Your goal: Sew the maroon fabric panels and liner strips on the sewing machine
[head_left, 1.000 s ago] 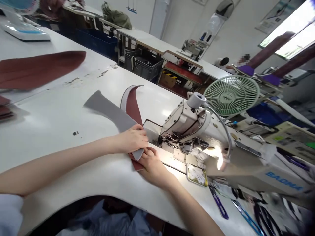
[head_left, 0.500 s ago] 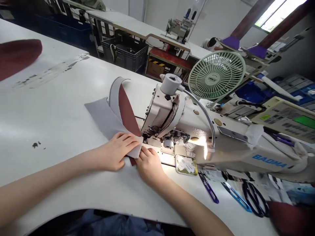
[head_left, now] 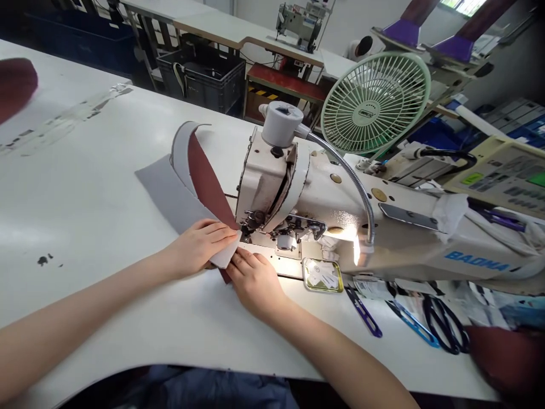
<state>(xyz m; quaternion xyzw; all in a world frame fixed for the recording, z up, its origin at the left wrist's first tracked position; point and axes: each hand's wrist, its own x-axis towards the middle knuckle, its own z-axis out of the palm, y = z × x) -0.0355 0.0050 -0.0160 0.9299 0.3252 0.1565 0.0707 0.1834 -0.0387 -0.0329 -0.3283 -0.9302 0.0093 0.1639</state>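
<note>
A curved fabric piece [head_left: 164,184], pale grey on one face and maroon on the other, stands partly folded on the table at the sewing machine [head_left: 268,176]. My left hand [head_left: 202,247] lies over its near end with the fingers pressed together, the thumb hidden underneath. Close against the same end, my right hand [head_left: 255,281] has its curled fingers at the fabric edge, where a bit of maroon shows below. This end of the piece is beside the needle area, which the machine head partly hides. A lit lamp shines on the machine bed.
Right of my hands lie a small tin [head_left: 322,275] of white slips, a purple thread snipper [head_left: 364,312], a blue one [head_left: 413,324] and black-handled scissors [head_left: 447,324]. A green fan [head_left: 374,108] stands behind the machine. Another maroon piece [head_left: 17,88] is at far left.
The camera view has shifted and turned slightly. Both hands keep their hold on the fabric piece, with little visible movement against the machine.
</note>
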